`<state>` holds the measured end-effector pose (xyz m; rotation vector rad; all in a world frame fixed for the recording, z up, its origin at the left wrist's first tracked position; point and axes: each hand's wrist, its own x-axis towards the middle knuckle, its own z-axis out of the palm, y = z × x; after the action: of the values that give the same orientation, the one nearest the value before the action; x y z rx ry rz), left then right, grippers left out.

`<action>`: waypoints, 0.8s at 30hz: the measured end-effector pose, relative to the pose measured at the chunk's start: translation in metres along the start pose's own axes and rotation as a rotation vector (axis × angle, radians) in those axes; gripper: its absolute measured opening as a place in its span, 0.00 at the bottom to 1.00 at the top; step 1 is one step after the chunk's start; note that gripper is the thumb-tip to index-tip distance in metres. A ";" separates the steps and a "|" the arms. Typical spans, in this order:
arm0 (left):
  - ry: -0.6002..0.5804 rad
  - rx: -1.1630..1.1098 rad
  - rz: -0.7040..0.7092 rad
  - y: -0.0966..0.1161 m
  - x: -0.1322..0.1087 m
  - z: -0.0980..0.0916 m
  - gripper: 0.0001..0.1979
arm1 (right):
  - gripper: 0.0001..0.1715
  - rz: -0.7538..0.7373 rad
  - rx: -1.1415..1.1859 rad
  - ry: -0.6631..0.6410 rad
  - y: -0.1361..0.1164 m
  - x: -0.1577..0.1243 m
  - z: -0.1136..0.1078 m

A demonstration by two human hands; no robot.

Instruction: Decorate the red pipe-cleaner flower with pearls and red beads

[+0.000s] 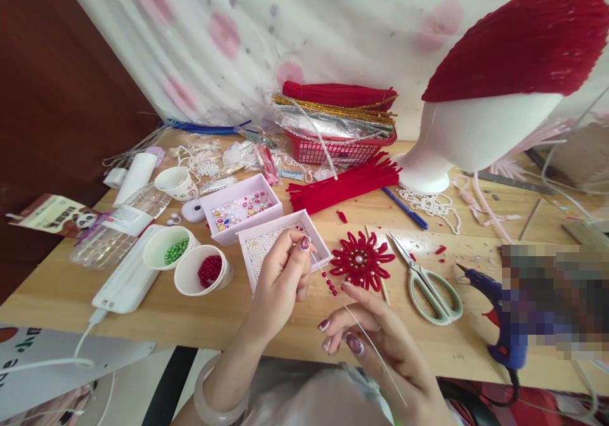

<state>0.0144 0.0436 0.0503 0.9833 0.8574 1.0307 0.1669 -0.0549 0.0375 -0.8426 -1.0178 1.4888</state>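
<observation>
My left hand (281,277) is closed in a pinch on a thin wire (375,350), above the front of a white box. Several small red beads (329,283) are threaded on the wire between my hands. To the right, my right hand (380,331) has its fingers apart, with the index finger stretched toward the beads. The wire's tail slants down across that hand toward the wrist; I see no firm grip on it. Just behind my hands, a red flower (361,258) with a pearl centre lies on the table.
Left of my hands stand a cup of red beads (185,280), a cup of green beads (152,248) and a box of gems (266,207). On the right lie scissors (416,293) and a glue gun (507,324). Behind are red stems (342,182), a basket (340,150) and a white stand (480,137).
</observation>
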 end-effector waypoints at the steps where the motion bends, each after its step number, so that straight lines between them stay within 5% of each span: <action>1: -0.002 0.008 0.000 -0.001 0.000 -0.001 0.16 | 0.27 0.026 0.090 -0.022 -0.001 0.000 -0.001; 6: -0.051 0.072 -0.015 -0.006 -0.008 -0.001 0.16 | 0.31 0.282 0.363 0.014 -0.014 0.006 -0.005; 11: -0.186 0.354 0.042 -0.002 -0.019 0.004 0.15 | 0.30 0.427 0.208 0.034 -0.027 0.015 0.001; 19: -0.268 0.397 0.072 -0.005 -0.021 0.008 0.14 | 0.21 0.272 -0.524 0.259 -0.023 0.015 0.013; 24: -0.251 0.363 0.094 -0.005 -0.021 0.008 0.14 | 0.17 0.184 -0.623 0.219 -0.021 0.017 0.015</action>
<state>0.0166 0.0205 0.0509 1.4390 0.8088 0.8217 0.1589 -0.0391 0.0633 -1.5397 -1.2822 1.1954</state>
